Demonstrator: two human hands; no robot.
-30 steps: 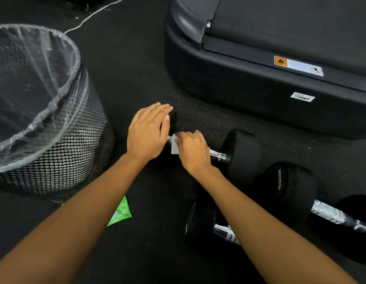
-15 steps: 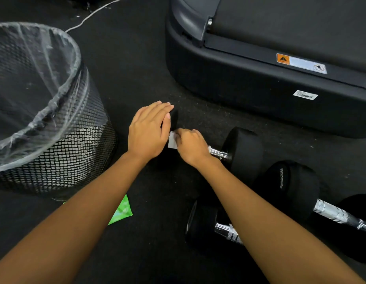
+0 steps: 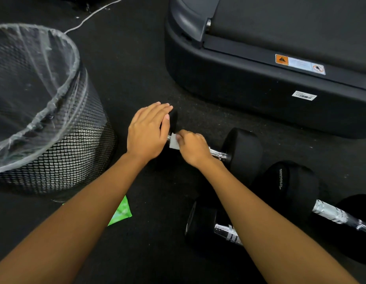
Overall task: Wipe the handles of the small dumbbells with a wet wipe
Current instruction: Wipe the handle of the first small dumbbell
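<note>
Here the right hand (image 3: 193, 148) is closed in a narrow grip around the wet wipe (image 3: 174, 141), wrapped over the metal handle (image 3: 218, 154) of the dumbbell (image 3: 242, 152) lying on the floor (image 3: 137, 64). The left hand (image 3: 146, 132) lies flat and open on the dumbbell's other weight, just beside that grip — probably to stop the dumbbell rolling while the wipe rubs along the bar. A corner of the wipe shows between the two hands. Nearer the person than the grip, two more dumbbells (image 3: 297, 187) lie with bare handles, so the job looks only partly done. Beyond the left hand stands a mesh bin (image 3: 61, 152) with a clear liner, and a green packet (image 3: 121, 212) lies under the left forearm. A treadmill (image 3: 249, 83) sits beyond the grip — near, but not blocking the stroke.
</note>
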